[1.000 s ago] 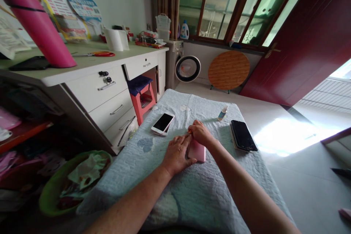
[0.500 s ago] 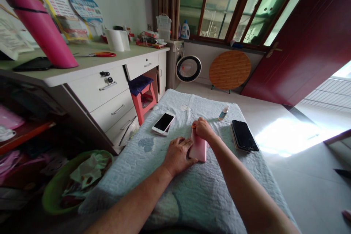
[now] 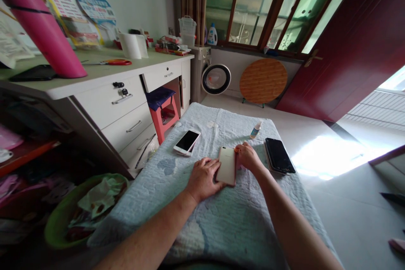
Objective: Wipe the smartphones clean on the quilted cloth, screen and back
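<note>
On the quilted cover lies a phone [image 3: 227,166], its pale gold back facing up and a pinkish edge showing. My left hand [image 3: 204,179] grips it from the left, fingers on its side and thumb by the bottom end. At the phone's upper right edge, my right hand [image 3: 248,156] pinches a small orange cloth [image 3: 236,150], mostly hidden by the fingers. A white phone [image 3: 187,141] rests on another one to the left. Beyond my right hand stands a small spray bottle [image 3: 255,130]. A black-screened device [image 3: 279,155] lies stacked on the right.
The light blue quilted cover [image 3: 177,202] drapes over the surface before me. A white desk [image 3: 104,109] stands left, with a red stool [image 3: 164,120] under it. A green basket [image 3: 52,228] holds cloths at lower left. A washing machine [image 3: 201,57] has its door open.
My right hand has slid from the phone's top end to its upper right edge, uncovering the top. The phone's back looks pale gold now instead of pink. My left hand stays on it.
</note>
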`<state>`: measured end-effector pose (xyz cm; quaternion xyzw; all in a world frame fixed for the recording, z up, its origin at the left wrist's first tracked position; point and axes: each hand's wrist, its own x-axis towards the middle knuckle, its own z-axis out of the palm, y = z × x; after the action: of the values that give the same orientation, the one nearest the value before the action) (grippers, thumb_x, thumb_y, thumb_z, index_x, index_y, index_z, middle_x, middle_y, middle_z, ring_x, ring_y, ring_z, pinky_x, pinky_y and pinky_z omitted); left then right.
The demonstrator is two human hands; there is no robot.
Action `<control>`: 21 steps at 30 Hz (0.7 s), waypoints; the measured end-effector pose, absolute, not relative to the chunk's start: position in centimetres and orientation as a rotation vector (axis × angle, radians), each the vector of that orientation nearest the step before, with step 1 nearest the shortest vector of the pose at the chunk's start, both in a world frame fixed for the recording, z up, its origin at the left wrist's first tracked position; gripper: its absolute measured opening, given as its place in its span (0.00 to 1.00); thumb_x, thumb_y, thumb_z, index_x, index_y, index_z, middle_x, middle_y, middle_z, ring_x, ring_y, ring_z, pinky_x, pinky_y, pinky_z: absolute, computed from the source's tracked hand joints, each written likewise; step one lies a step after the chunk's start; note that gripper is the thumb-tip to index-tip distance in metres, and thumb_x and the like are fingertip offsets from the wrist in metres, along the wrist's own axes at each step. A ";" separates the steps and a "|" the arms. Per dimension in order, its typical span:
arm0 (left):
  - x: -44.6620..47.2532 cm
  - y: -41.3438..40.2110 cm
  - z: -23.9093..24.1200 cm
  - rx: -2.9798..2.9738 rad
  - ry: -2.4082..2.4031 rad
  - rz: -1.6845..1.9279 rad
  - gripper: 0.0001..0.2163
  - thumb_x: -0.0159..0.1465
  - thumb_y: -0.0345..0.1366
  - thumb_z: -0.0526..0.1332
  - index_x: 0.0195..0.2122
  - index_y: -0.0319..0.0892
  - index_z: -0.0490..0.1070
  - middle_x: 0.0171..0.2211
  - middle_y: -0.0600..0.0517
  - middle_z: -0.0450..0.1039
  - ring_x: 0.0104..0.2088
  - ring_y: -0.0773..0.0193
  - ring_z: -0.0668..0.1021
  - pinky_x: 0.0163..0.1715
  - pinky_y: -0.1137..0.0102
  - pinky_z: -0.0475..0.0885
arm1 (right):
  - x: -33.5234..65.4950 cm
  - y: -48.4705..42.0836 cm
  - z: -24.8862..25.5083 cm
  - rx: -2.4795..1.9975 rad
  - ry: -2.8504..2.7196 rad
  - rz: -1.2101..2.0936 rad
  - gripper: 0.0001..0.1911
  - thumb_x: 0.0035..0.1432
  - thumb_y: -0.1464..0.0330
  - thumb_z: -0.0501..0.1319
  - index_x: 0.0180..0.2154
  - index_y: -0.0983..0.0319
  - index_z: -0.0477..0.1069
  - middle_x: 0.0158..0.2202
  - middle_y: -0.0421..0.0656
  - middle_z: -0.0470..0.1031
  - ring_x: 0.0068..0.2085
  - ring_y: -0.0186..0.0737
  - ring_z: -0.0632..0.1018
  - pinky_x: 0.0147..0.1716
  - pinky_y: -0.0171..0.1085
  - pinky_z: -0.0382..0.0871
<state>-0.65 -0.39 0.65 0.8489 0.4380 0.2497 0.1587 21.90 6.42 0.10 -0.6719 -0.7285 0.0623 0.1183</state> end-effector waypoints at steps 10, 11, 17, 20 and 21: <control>-0.8 -0.1 0.1 2.416 1.235 0.729 0.29 0.53 0.51 0.67 0.55 0.47 0.68 0.54 0.49 0.71 0.52 0.49 0.69 0.53 0.55 0.64 | 20.8 2.0 1.0 -1.966 -2.147 0.270 0.11 0.60 0.73 0.53 0.33 0.64 0.74 0.34 0.45 0.71 0.34 0.35 0.72 0.35 0.31 0.60; -0.8 -0.1 0.1 2.417 1.234 0.728 0.29 0.53 0.51 0.67 0.54 0.47 0.68 0.55 0.49 0.70 0.53 0.49 0.69 0.53 0.55 0.64 | 20.7 1.4 1.2 -1.973 -2.157 0.284 0.11 0.60 0.74 0.53 0.33 0.64 0.74 0.34 0.44 0.72 0.34 0.34 0.72 0.35 0.31 0.60; -0.7 -0.1 -0.1 2.431 1.238 0.728 0.28 0.54 0.53 0.66 0.53 0.46 0.70 0.54 0.48 0.71 0.53 0.48 0.69 0.53 0.55 0.64 | 19.6 -2.6 1.9 -1.909 -2.181 0.406 0.12 0.60 0.75 0.52 0.30 0.63 0.73 0.34 0.44 0.72 0.35 0.35 0.72 0.35 0.31 0.60; -0.7 0.0 -0.3 2.436 1.251 0.732 0.28 0.54 0.52 0.66 0.53 0.46 0.69 0.54 0.48 0.71 0.53 0.49 0.69 0.53 0.55 0.64 | 19.3 -4.4 2.5 -1.873 -2.162 0.495 0.12 0.60 0.74 0.52 0.30 0.62 0.73 0.33 0.43 0.71 0.34 0.34 0.72 0.34 0.31 0.59; -0.7 0.0 -0.4 2.437 1.255 0.731 0.28 0.53 0.51 0.67 0.53 0.46 0.69 0.55 0.49 0.71 0.53 0.49 0.69 0.53 0.55 0.63 | 19.3 -4.8 2.7 -1.865 -2.154 0.522 0.12 0.60 0.74 0.52 0.30 0.62 0.73 0.33 0.43 0.71 0.33 0.34 0.72 0.33 0.31 0.59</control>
<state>-0.73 -0.01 -0.36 0.8491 0.4374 0.2546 0.1515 19.26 -4.82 2.71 -0.6389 -0.7382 0.1789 0.1222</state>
